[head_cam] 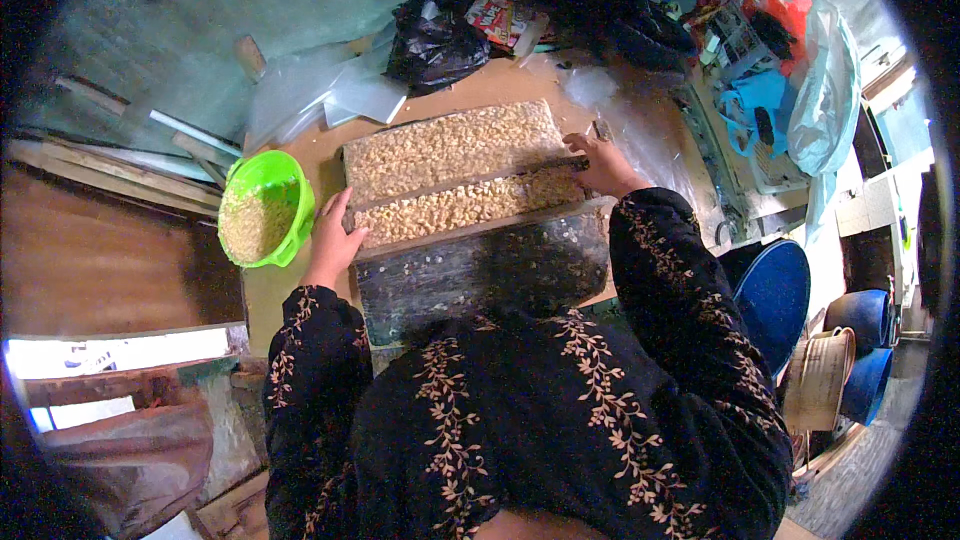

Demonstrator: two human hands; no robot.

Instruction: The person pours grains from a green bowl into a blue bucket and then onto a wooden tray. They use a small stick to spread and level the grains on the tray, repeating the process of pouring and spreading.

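Note:
A shallow wooden frame (420,242) holds a layer of pale soybean-like pieces (465,204), and a slab of similar pieces (450,148) lies just beyond it. Between the two runs a dark wooden strip (555,163). My left hand (335,236) rests at the frame's left end, thumb at its near corner and fingers along the side. At the right end, my right hand (600,163) has its fingers on the end of the strip; whether it grips the strip is unclear. Nearer my body is a worn dark board (480,266).
Left of the frame, a bright green plastic basket (302,217) holds loose pale pieces. A black plastic bag (435,37) and clear plastic sheets (300,101) lie at the table's (330,131) back. Wood strips lean at left; bags hang at right, above blue drums (776,304).

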